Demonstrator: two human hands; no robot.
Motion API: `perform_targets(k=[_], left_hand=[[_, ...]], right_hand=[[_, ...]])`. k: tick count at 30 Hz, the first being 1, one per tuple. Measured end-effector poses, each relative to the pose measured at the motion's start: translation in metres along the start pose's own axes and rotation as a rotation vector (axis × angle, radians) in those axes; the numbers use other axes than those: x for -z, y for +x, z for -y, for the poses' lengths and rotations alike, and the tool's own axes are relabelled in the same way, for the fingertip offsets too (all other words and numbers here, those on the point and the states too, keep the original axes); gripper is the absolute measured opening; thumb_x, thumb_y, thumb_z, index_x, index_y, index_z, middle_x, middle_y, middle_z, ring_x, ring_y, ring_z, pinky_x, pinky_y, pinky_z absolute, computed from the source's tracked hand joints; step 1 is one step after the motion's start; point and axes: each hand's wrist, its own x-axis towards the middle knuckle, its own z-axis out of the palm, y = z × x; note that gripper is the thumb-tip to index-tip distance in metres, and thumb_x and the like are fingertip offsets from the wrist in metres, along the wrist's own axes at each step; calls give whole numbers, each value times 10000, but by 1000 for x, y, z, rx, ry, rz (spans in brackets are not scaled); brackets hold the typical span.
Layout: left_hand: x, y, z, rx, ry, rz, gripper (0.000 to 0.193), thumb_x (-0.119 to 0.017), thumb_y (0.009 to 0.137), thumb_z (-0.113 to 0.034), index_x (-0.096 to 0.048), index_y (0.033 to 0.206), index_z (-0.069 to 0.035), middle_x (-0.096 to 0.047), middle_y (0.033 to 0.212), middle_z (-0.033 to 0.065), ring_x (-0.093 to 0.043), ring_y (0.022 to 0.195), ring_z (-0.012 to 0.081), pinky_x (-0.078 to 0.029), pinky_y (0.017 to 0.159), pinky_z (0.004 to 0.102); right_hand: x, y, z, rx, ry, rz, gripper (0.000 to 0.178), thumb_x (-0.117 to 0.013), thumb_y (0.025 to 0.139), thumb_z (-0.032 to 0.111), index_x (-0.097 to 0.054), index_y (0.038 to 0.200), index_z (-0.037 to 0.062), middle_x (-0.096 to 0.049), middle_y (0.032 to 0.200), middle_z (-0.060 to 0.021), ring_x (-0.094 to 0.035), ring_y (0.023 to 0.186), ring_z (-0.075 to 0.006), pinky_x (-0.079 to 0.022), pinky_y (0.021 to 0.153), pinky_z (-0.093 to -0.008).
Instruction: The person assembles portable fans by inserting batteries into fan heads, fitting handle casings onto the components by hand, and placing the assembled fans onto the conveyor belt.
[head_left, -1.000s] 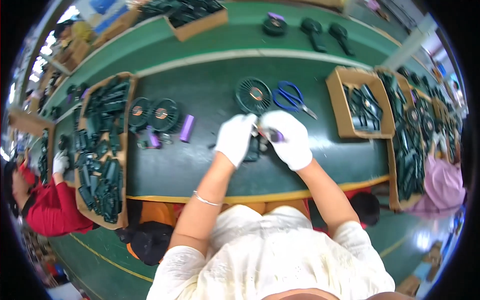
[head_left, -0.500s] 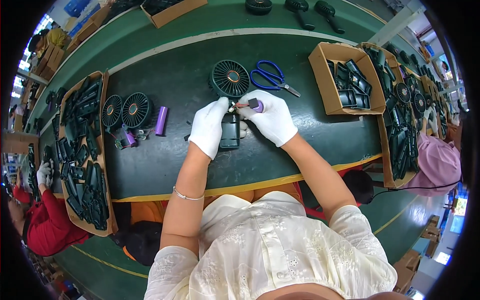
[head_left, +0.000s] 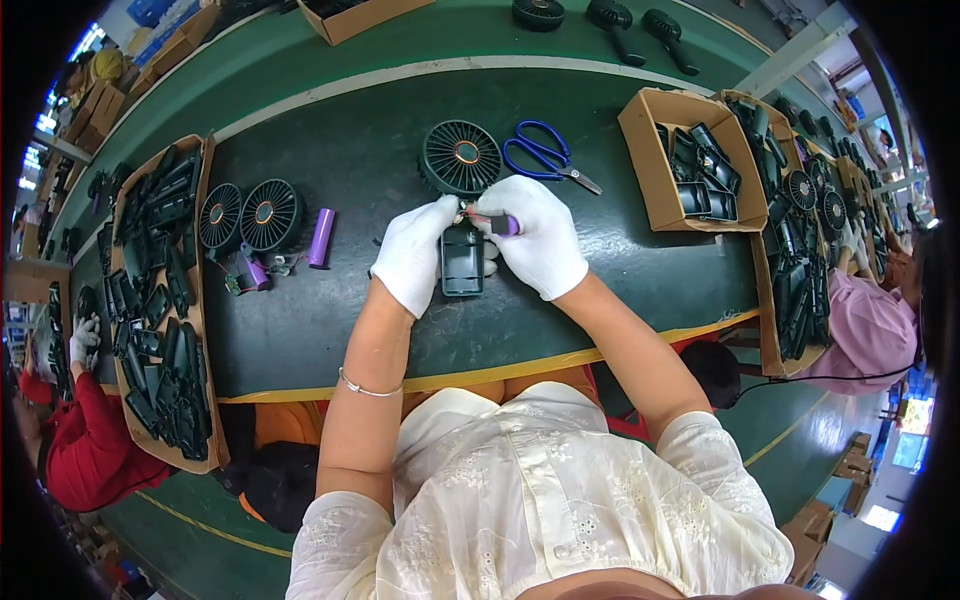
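Note:
A dark green handheld fan lies face up before me, its round head [head_left: 461, 157] at the far end and its open, hollow handle shell [head_left: 462, 264] toward me. My left hand [head_left: 413, 252], in a white glove, is closed around the shell's left side, thumb and fingertips at the small wired parts [head_left: 465, 212] by the neck. My right hand [head_left: 540, 240], also gloved, grips a purple battery [head_left: 511, 226] with a dark pad and thin red wires. Some of its fingers reach behind the shell. The fingertips partly hide the wired parts.
Blue-handled scissors [head_left: 545, 155] lie right of the fan head. At left are two more fans [head_left: 270, 215], a loose purple battery [head_left: 321, 238] and a long box [head_left: 207, 300] of shells. A cardboard box [head_left: 650, 185] of casings stands at right. Co-workers sit on both sides.
My right hand has drawn slightly up and left, bringing the battery closer to the handle shell's top. The shell's hollow shows a little more squarely. Both hands keep their hold.

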Motion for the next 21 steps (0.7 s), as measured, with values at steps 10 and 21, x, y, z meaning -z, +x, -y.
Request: perform_targets(k=[10,21], left_hand=[[3,4,4,18,-37,-2,341,-511,1009,-254,-635,1061,60,-690,933,183,-710,731,275,-617,667,370],[14,18,13,-321,431,-35,320,-537,1008,-244,-690,906,17,-667,861,51,-567,827,129,-433,788,281]], right_hand=[[0,-6,4,-295,133,69,131,-757,818,13,-714,942,9,-675,888,-94,-674,768,-216,-532,674,-305],[3,-1,11,134,-204,9,280,-696,650,-7,-691,897,125,-662,880,-67,-638,835,-298,-522,729,-403]])
